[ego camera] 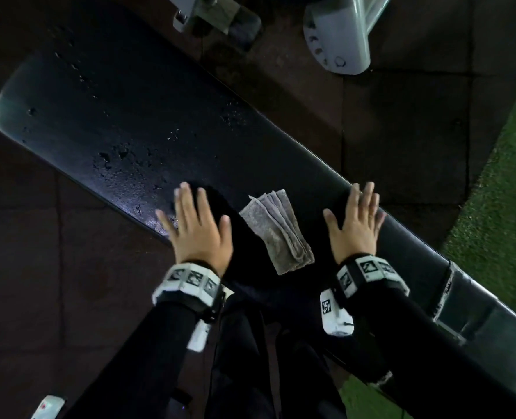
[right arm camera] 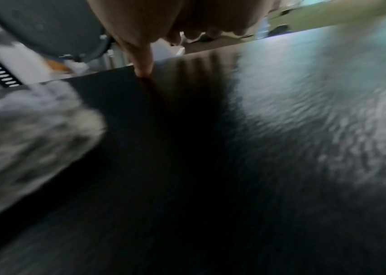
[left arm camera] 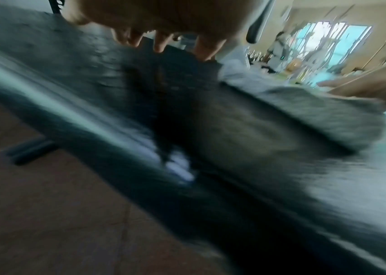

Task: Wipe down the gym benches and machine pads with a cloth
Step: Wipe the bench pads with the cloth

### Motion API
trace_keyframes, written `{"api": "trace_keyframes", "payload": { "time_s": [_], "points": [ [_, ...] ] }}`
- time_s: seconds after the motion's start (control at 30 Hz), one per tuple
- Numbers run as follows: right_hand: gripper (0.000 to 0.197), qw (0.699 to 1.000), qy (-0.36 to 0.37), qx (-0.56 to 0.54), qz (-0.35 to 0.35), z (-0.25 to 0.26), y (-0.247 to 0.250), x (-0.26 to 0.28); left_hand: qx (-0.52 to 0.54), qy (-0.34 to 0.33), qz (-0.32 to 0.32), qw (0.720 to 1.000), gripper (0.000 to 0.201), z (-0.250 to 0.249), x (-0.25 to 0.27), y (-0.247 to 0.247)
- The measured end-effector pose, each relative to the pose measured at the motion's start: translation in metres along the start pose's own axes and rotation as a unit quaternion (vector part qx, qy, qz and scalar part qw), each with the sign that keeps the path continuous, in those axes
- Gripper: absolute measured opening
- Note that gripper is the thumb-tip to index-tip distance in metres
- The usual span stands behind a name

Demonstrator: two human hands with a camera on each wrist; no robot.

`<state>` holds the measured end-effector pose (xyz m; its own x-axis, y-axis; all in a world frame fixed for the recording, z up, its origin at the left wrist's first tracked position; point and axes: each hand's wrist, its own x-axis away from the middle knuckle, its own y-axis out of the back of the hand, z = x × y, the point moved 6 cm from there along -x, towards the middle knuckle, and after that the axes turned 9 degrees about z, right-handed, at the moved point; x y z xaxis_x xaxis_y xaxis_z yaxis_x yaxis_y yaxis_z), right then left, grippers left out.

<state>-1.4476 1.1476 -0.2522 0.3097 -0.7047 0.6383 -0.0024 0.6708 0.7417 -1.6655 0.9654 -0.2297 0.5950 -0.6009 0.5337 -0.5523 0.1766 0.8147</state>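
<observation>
head view is showing me both hands spread flat over the black padded worktop (ego camera: 130, 122), with the folded grey cloth (ego camera: 276, 231) lying between them on the pad. i am reading the left hand (ego camera: 198, 228) as released, fingers straight, holding nothing; whether it is pressing the pad or hovering just over it i cannot tell. the right hand (ego camera: 355, 225) is likewise released, and the right wrist view is showing its thumb tip touching the pad near the far edge. neither hand is touching the cloth. the cloth's long axis is running across the worktop, roughly in line with my fingers, its near end toward the body. it is sitting just beside the left hand and a little further from the right, so i am judging the left as the nearer one to pick it up, reaching to its right. droplets (ego camera: 111, 155) are beading on the pad beyond the left hand, so wiping there is not yet done.
</observation>
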Motion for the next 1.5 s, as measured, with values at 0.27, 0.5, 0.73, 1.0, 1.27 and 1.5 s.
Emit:
{"api": "trace_keyframes", "payload": {
  "time_s": [0.27,0.5,0.73,1.0,1.27,1.5],
  "points": [
    [0.089,0.999,-0.016,-0.038,0.035,-0.021,-0.005,-0.009,-0.002,-0.061,0.051,0.997,0.082,-0.102,0.046,-0.066],
    [0.088,0.997,-0.017,-0.057,0.058,-0.021,-0.007,-0.011,-0.014,-0.07,0.003,0.997,0.073,-0.087,0.006,-0.048],
    [0.088,0.997,-0.014,-0.06,0.05,-0.021,-0.008,-0.011,0.033,0.078,-0.048,0.995,0.072,0.007,0.017,-0.027],
    [0.089,0.997,-0.007,-0.063,0.048,-0.023,-0.01,-0.013,0.079,0.106,0.024,0.991,0.071,-0.047,0.08,-0.08],
    [0.089,0.997,-0.003,-0.058,0.047,-0.024,-0.01,-0.015,0.037,-0.002,-0.001,0.999,0.079,-0.083,0.018,-0.052],
    [0.088,0.996,-0.006,-0.066,0.054,-0.024,-0.01,-0.014,0.042,0.07,-0.055,0.995,0.072,-0.016,0.001,-0.025]
  ]
}}
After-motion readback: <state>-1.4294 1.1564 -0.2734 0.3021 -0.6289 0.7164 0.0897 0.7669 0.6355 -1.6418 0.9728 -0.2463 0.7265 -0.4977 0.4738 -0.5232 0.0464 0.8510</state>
